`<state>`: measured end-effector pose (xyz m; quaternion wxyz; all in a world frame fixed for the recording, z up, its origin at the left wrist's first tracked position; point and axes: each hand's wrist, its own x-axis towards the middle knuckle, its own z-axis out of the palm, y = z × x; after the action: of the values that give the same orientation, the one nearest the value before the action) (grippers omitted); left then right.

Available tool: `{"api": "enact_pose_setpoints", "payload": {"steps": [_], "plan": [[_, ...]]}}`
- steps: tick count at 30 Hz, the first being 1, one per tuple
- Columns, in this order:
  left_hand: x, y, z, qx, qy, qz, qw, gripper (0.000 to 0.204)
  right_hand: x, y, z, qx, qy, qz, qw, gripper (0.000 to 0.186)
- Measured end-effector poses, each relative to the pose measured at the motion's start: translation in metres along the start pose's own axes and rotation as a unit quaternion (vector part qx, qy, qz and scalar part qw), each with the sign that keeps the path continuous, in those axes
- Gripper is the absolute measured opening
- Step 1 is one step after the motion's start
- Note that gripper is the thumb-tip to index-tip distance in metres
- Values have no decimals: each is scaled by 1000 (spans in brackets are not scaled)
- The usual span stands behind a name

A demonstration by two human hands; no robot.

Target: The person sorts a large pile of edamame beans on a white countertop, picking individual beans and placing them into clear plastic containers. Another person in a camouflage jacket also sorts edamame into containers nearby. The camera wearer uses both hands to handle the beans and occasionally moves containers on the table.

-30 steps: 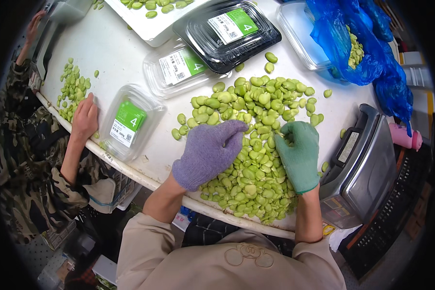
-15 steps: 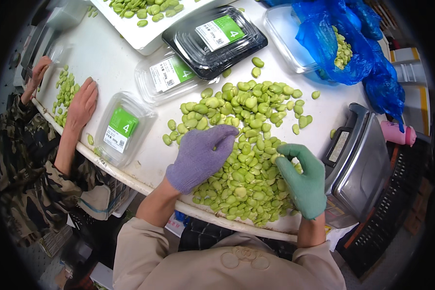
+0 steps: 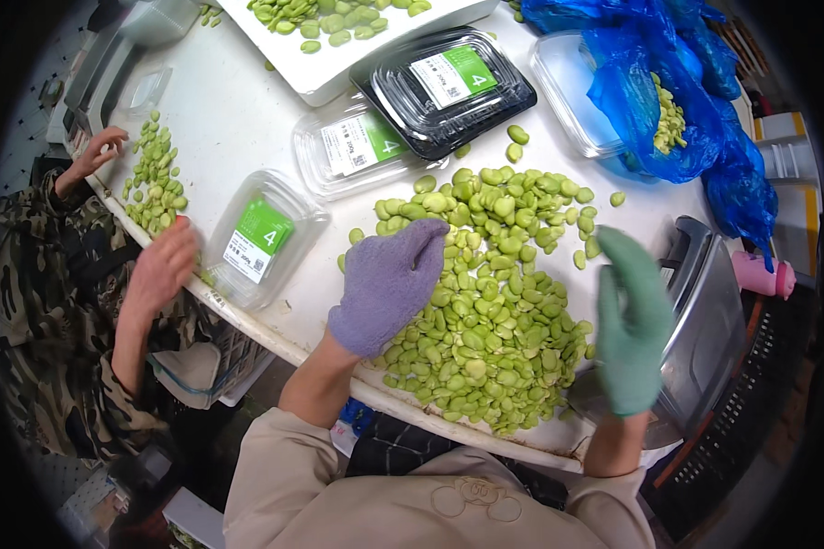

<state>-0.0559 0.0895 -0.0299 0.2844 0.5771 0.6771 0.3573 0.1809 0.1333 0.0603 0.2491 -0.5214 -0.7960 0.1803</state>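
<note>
A heap of shelled green broad beans (image 3: pixel 494 343) is spread over the white table in front of me. My left hand (image 3: pixel 386 291), in a purple knitted glove, rests at the heap's left side. Its thumb and fingers are closed together near the beans; whether something is between them is hidden. To the right of the heap my right hand (image 3: pixel 634 320), in a green glove, is raised beside the metal scale. Its fingers stretch away from me with the thumb apart, slightly blurred, and no bean shows in it.
Beyond the heap lie a black lidded tray (image 3: pixel 444 91) and clear labelled boxes (image 3: pixel 258 240). A white bin (image 3: pixel 320 78) holds more beans. Blue plastic bags (image 3: pixel 650 101) and a clear tub (image 3: pixel 558 91) are at far right, the scale (image 3: pixel 705 320) nearer. A co-worker's hands (image 3: pixel 160 270) are at left.
My right hand has left the heap's edge, moving right, and its fingers have opened out. My left hand stays closed at the heap. The co-worker's hands have shifted; the view has moved slightly.
</note>
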Motion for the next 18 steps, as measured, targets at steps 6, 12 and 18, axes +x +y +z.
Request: {"api": "enact_pose_setpoints", "payload": {"steps": [6, 12, 18], "plan": [[0, 0, -1, 91, -36, -21, 995, 20, 12, 5, 74, -62, -123, -110, 984, 36], [-3, -3, -3, 116, -90, 1, 989, 19, -9, 19, 73, -121, -147, -113, 975, 35], [-9, -3, -1, 106, -164, 60, 979, 14, -36, 36, 49, -127, -130, -41, 982, 25]]}}
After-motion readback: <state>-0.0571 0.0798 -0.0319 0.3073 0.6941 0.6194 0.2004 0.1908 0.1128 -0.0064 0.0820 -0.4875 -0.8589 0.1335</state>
